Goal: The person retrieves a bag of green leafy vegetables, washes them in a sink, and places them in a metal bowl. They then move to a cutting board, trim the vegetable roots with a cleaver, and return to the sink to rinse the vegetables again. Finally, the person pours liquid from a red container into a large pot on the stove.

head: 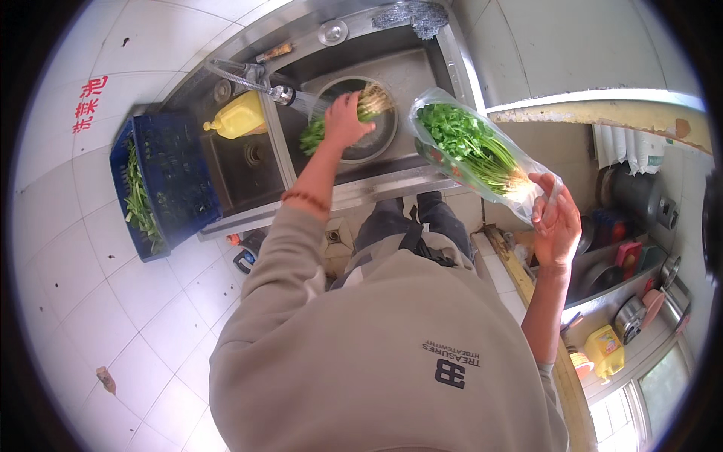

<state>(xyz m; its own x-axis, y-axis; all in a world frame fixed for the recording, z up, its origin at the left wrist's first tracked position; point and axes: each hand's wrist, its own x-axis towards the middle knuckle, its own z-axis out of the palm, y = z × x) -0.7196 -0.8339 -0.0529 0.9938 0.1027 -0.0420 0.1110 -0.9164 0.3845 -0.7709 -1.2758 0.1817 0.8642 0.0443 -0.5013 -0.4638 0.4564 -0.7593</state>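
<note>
My left hand (343, 123) grips a bunch of leafy greens (375, 101) with pale roots, over a round metal basin (390, 135) in the large sink compartment. Water sprays onto it from a flexible-hose faucet (282, 95). Off to the right, my right hand (556, 220) holds the gathered end of a clear plastic bag (426, 144). Inside the bag lies another bunch of leafy greens (463, 135), its roots beside my fingers and its leaves pointing towards the sink. The basin's contents are partly hidden by my left hand and the bunch.
A yellow plastic jug (240, 117) lies in the smaller sink compartment (229, 183). At left, a blue plastic crate (181, 186) holds cut greens. Steel wool (426, 20) rests at the sink's back corner. A shelf with pans and a yellow jug (605, 350) stands at right.
</note>
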